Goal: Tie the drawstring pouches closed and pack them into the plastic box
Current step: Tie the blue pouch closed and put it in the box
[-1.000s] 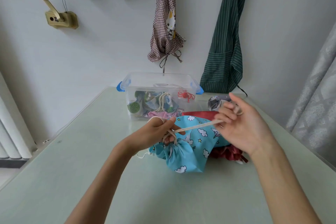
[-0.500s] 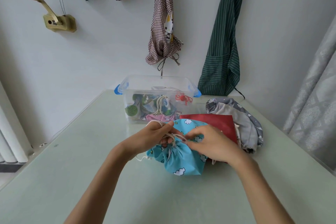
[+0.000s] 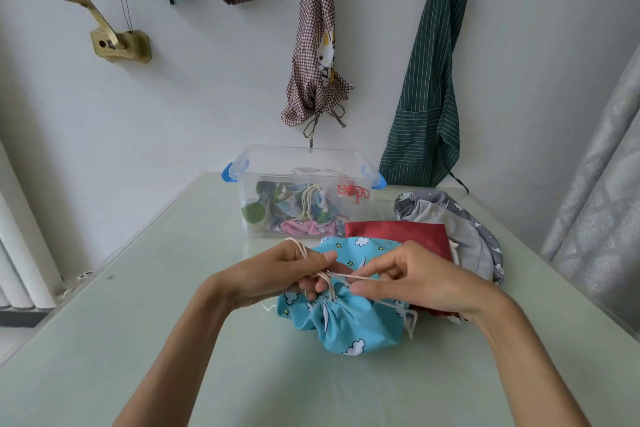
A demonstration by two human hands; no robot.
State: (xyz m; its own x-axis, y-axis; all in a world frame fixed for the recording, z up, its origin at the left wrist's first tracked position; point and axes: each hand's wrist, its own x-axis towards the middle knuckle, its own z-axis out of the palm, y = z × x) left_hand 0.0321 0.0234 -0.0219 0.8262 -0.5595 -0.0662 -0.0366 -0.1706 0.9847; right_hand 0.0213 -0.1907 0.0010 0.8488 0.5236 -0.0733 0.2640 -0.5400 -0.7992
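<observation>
While pinching cord (image 3: pixel 341 277) — hands (image 3: pixel 349 279) close

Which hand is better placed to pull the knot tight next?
Likely the right hand: it pinches the free cord, while the left hand anchors the blue pouch at its neck.

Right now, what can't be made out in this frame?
- Head view: whether the knot on the blue pouch is finished; fingers of the left hand and right hand cover it.
- Number of pouches in the plastic box: jumbled.
- Red pouch: partly covered.
</observation>
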